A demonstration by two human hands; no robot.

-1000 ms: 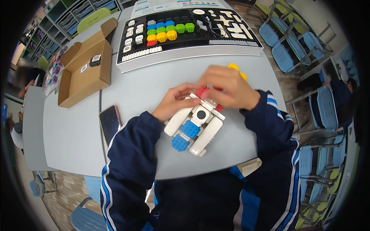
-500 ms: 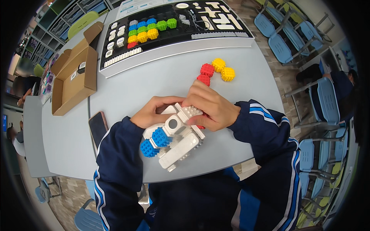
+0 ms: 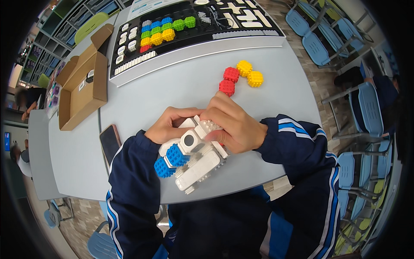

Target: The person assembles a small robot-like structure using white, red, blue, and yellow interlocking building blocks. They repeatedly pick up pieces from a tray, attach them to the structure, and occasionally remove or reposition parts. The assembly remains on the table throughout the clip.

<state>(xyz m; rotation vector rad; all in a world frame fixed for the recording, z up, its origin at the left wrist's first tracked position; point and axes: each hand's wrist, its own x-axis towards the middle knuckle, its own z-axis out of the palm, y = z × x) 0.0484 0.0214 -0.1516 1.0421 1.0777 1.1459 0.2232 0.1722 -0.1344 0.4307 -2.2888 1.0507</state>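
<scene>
Near the table's front edge I hold a white block model (image 3: 199, 167) with both hands. Two blue studded blocks (image 3: 177, 155) sit on its left side, next to a white cube with a round dark face (image 3: 189, 140). My left hand (image 3: 167, 125) is closed around the model's far left side. The fingers of my right hand (image 3: 235, 125) press on a white studded part (image 3: 210, 126) at its far right; a bit of red shows under them. Just beyond my right hand lie two joined red blocks (image 3: 227, 87) and two yellow blocks (image 3: 255, 79).
A black-lined kit tray (image 3: 194, 48) with coloured blocks and white parts spans the far side. An opened cardboard box (image 3: 84, 103) stands at the left, with a phone (image 3: 110, 140) nearer me. Blue chairs (image 3: 370, 108) line the right; other people are in the background.
My right-hand fingers have shifted slightly on the model, and the whole model sits a little further left in view. Both hands keep their hold. The red blocks show more fully.
</scene>
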